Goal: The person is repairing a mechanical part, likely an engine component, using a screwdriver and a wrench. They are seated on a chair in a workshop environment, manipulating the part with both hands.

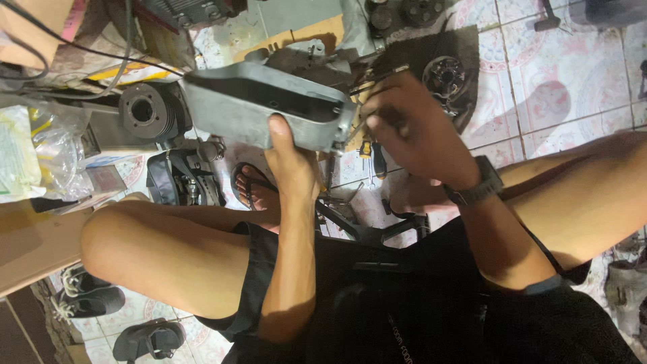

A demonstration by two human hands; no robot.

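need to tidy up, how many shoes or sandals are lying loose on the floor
2: a dark sneaker at lower left and a dark sandal just below it. More may be hidden behind the legs.

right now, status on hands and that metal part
Left hand grips grey metal housing from below. Right hand works a thin tool at its right end. Nothing blocking.

A grey cast-metal engine casing [269,108], boxy with a long dark hollow along its top, is held up off the tiled floor [559,87], tilted. Its grimy right end, crowded with dark fittings [374,71], is partly hidden and blurred.
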